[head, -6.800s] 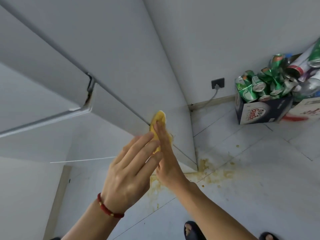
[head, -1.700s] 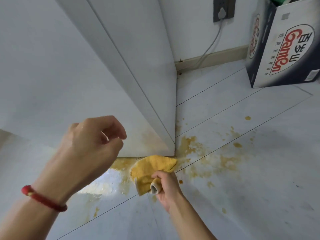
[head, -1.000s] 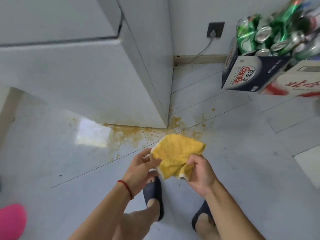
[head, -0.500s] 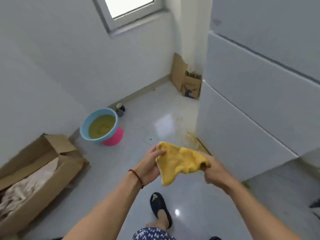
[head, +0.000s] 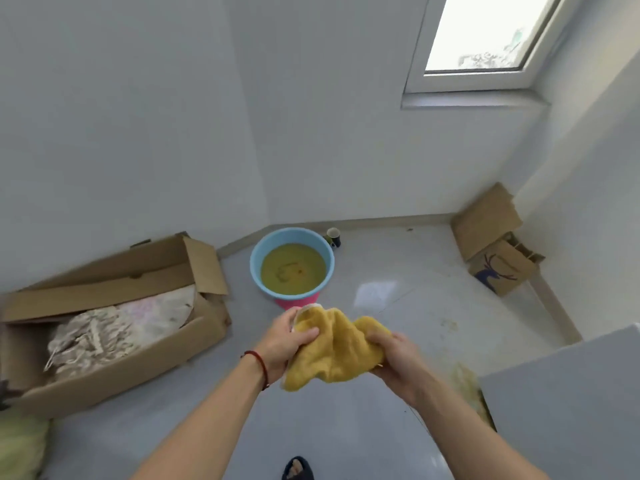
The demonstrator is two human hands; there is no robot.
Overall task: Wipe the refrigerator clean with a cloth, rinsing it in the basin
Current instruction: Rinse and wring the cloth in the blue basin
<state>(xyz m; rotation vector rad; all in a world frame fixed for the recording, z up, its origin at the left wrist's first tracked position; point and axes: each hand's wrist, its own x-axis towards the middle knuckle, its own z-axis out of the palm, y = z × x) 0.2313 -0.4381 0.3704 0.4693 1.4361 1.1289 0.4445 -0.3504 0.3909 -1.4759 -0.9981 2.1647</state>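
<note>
Now that you are turning away from the white refrigerator (head: 568,403), you are facing the blue plastic basin (head: 292,261) of yellowed water, your left hand (head: 287,341) and right hand (head: 398,358) each gripping the stained yellow cloth (head: 336,348) between them, heading for a rinse.

We see two bare forearms rising from the bottom edge toward the centre of the frame, with no sleeves on either. The left hand (head: 282,344) sits just left of centre, and on its wrist we note a thin red cord bracelet (head: 260,362), looped once, with a darker bit on its lower side. The right hand (head: 398,358) sits just right of centre and wears nothing on wrist or fingers. At the bottom edge, near the middle, we see a dark open-toed slipper (head: 298,470) with toes showing.
</note>
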